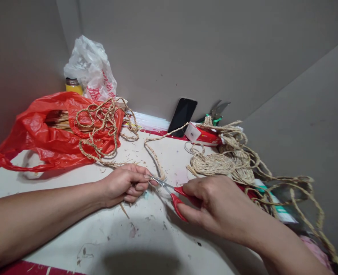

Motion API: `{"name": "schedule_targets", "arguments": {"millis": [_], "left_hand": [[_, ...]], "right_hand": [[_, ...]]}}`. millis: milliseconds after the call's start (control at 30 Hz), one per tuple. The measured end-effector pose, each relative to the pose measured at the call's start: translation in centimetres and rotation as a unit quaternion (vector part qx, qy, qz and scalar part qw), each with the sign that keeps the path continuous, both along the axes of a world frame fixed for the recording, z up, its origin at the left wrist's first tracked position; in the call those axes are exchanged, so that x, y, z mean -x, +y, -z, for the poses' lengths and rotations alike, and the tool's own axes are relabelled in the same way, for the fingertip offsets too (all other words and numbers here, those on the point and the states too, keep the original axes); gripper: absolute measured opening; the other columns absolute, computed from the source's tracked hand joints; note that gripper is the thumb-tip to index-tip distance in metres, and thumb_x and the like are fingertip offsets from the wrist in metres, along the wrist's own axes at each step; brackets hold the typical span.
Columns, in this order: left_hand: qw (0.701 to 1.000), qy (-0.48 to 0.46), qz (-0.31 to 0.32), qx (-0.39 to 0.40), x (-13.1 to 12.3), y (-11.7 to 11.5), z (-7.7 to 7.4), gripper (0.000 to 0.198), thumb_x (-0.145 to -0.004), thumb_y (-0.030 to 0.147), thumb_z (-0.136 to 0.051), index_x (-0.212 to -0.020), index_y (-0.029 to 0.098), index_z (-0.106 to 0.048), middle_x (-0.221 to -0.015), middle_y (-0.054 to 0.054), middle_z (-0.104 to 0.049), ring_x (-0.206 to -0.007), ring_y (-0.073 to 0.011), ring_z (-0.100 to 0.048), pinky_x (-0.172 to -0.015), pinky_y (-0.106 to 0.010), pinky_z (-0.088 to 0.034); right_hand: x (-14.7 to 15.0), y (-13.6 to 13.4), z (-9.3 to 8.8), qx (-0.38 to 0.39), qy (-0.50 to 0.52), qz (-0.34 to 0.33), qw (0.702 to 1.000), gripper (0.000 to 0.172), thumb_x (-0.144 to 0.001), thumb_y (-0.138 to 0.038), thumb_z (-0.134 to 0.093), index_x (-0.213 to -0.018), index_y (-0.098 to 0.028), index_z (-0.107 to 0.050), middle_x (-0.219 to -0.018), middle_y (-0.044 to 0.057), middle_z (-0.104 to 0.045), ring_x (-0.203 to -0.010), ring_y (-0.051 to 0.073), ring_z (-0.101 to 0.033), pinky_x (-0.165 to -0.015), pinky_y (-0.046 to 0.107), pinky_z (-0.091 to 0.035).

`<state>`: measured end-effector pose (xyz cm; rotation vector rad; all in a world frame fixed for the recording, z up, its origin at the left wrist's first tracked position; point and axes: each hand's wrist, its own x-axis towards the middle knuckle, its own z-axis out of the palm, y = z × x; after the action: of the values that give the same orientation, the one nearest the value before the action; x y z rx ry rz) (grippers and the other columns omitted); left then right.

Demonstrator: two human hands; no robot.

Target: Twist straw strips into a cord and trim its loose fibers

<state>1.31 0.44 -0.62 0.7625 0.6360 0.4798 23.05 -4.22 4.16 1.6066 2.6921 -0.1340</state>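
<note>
My right hand (207,198) grips red-handled scissors (178,194), their blades pointing left to the fingertips of my left hand (131,183). That hand is closed in a pinch on a braided straw cord (154,156); the exact spot between the fingers is partly hidden by the blades. From there one length of cord runs up and right past the phone. Another stretch leads from behind my left hand to a loose tangle of braided cord (102,114) on the left.
A red plastic bag (62,152) with dry straw lies left, a white plastic bag (91,68) and yellow jar (73,86) behind it. A phone (183,114) leans on the back wall. Coiled woven pieces (211,164), pliers-like tools (219,110) and more cord (303,187) crowd the right.
</note>
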Motion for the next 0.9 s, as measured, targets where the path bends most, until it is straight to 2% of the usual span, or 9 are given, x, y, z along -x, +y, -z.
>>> {"name": "schedule_targets", "arguments": {"millis": [500, 567, 633, 667, 733, 800, 900], "left_hand": [[1.000, -0.018, 0.001, -0.016, 0.2, 0.1, 0.5, 0.009, -0.079, 0.019, -0.055, -0.082, 0.011, -0.059, -0.048, 0.008, -0.035, -0.037, -0.0026, -0.014, -0.034, -0.016, -0.010], [1.000, -0.020, -0.009, -0.022, 0.1, 0.1, 0.4, 0.010, -0.078, 0.019, -0.056, -0.083, 0.011, -0.060, -0.049, 0.008, -0.034, -0.038, -0.0026, -0.013, -0.034, -0.015, -0.009], [0.999, -0.023, -0.017, -0.025, 0.1, 0.0, 0.3, 0.011, -0.077, 0.018, -0.056, -0.086, 0.012, -0.060, -0.049, 0.008, -0.033, -0.039, -0.0027, -0.012, -0.034, -0.015, -0.009], [0.999, -0.024, -0.019, -0.025, 0.1, 0.0, 0.3, 0.011, -0.077, 0.018, -0.056, -0.086, 0.013, -0.060, -0.049, 0.008, -0.032, -0.039, -0.0028, -0.011, -0.035, -0.015, -0.009], [0.999, -0.029, -0.021, -0.018, 0.0, 0.0, 0.2, 0.011, -0.077, 0.018, -0.056, -0.087, 0.015, -0.058, -0.049, 0.008, -0.033, -0.039, -0.0031, -0.011, -0.035, -0.015, -0.009], [0.999, -0.035, -0.020, -0.008, 0.0, -0.1, 0.2, 0.012, -0.078, 0.017, -0.056, -0.090, 0.016, -0.057, -0.049, 0.008, -0.034, -0.039, -0.0034, -0.012, -0.035, -0.015, -0.009], [0.999, -0.040, -0.013, -0.002, 0.0, -0.3, 0.2, 0.017, -0.079, 0.016, -0.054, -0.096, 0.018, -0.057, -0.050, 0.008, -0.035, -0.040, -0.0038, -0.013, -0.035, -0.015, -0.009]], "right_hand": [[0.0, 0.0, -0.6, 0.030, 0.025, 0.004, 0.999, 0.032, -0.080, -0.028, -0.051, -0.050, -0.018, -0.046, -0.046, -0.003, -0.041, -0.045, 0.009, -0.022, -0.048, 0.027, -0.016], [0.0, 0.2, -0.4, 0.029, 0.074, 0.019, 0.997, 0.031, -0.080, -0.028, -0.050, -0.051, -0.018, -0.047, -0.048, -0.003, -0.042, -0.046, 0.009, -0.026, -0.049, 0.027, -0.019], [0.1, 0.6, 0.0, 0.044, 0.182, 0.047, 0.981, 0.033, -0.081, -0.031, -0.048, -0.051, -0.018, -0.045, -0.050, -0.003, -0.041, -0.048, 0.010, -0.031, -0.049, 0.026, -0.023], [0.2, 0.8, 0.3, 0.060, 0.252, 0.073, 0.963, 0.035, -0.082, -0.034, -0.047, -0.051, -0.018, -0.043, -0.050, -0.003, -0.039, -0.049, 0.010, -0.032, -0.049, 0.025, -0.024], [0.7, 1.4, 1.2, 0.106, 0.389, 0.141, 0.904, 0.040, -0.082, -0.042, -0.048, -0.050, -0.019, -0.040, -0.049, -0.004, -0.035, -0.049, 0.010, -0.031, -0.048, 0.024, -0.024], [1.2, 1.8, 2.3, 0.167, 0.492, 0.206, 0.829, 0.044, -0.079, -0.050, -0.055, -0.051, -0.018, -0.044, -0.048, -0.004, -0.036, -0.047, 0.008, -0.029, -0.047, 0.024, -0.023], [2.0, 2.0, 4.0, 0.268, 0.604, 0.255, 0.706, 0.042, -0.073, -0.054, -0.065, -0.059, -0.015, -0.055, -0.052, -0.003, -0.046, -0.044, 0.006, -0.030, -0.044, 0.023, -0.020]]}}
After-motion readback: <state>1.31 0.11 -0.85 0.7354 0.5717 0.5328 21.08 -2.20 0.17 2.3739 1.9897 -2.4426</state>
